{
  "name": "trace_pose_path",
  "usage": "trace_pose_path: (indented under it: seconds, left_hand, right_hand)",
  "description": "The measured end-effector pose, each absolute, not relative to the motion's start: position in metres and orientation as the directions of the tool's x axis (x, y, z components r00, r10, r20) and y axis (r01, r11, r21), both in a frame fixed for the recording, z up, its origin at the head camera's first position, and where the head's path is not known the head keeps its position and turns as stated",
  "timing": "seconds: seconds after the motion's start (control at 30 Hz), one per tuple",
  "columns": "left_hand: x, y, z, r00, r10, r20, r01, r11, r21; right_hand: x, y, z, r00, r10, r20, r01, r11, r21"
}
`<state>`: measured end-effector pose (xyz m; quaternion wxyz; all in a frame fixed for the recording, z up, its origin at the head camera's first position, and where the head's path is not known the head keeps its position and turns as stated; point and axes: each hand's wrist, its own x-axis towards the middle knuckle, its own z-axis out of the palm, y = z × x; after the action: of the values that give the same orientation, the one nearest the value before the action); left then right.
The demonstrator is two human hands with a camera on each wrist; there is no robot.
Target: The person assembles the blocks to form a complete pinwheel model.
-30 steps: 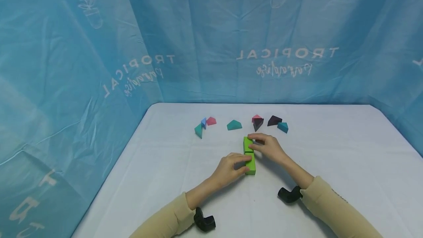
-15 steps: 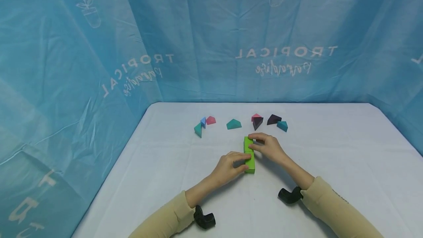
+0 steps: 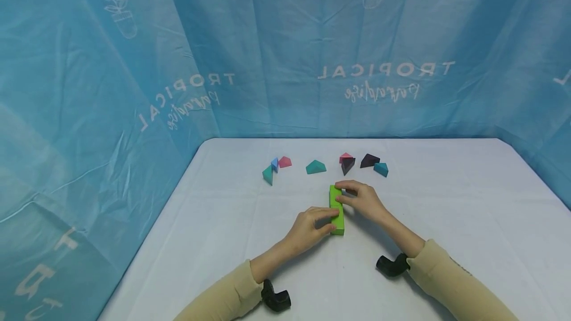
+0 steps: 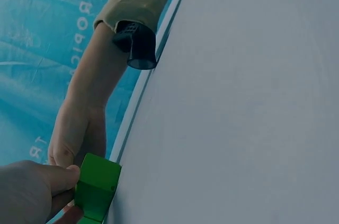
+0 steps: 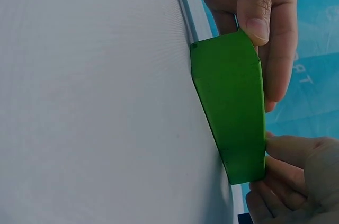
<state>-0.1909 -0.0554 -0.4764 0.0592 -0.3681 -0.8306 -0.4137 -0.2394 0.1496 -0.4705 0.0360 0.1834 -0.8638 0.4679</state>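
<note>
Two bright green blocks lie end to end in a line running away from me in the head view. My left hand (image 3: 308,227) comes in from the left and pinches the near green block (image 3: 337,221) between thumb and fingers. From the right, my right hand (image 3: 366,201) grips the far green block (image 3: 334,195), thumb toward me and fingers over its far end. Only a thin seam shows between the blocks. The right wrist view shows a long, tapered green face (image 5: 230,107) with fingertips at both ends.
Beyond the hands lie several small angular pieces: a teal one (image 3: 315,167), a red one (image 3: 285,162), a black one (image 3: 370,160) and a blue-teal one (image 3: 381,169). A white cloth (image 3: 214,202) covers the table. Blue printed curtains (image 3: 285,103) hang behind and at the left.
The dark gap between the two green blocks has narrowed to a thin seam. Both hands keep their grips almost in place.
</note>
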Motion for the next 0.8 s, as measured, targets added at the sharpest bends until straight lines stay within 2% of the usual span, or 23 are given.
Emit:
trace_pose_path:
  seconds: [0.2, 0.47, 0.8]
  left_hand:
    - [-0.191, -0.055, -0.468, -0.733, 0.536, 0.420, 0.655, 0.388, 0.648]
    - [-0.214, -0.049, -0.456, -0.808, 0.409, 0.424, 0.573, 0.377, 0.728]
    - [-0.223, -0.040, -0.472, -0.866, 0.396, 0.306, 0.470, 0.433, 0.770]
  right_hand:
    - [-0.239, 0.153, -0.456, -0.958, -0.204, 0.202, -0.276, 0.461, -0.844]
    - [-0.255, 0.192, -0.421, -0.989, 0.026, 0.143, -0.129, 0.295, -0.947]
    - [-0.275, 0.237, -0.439, -0.985, 0.155, 0.069, -0.022, 0.284, -0.958]
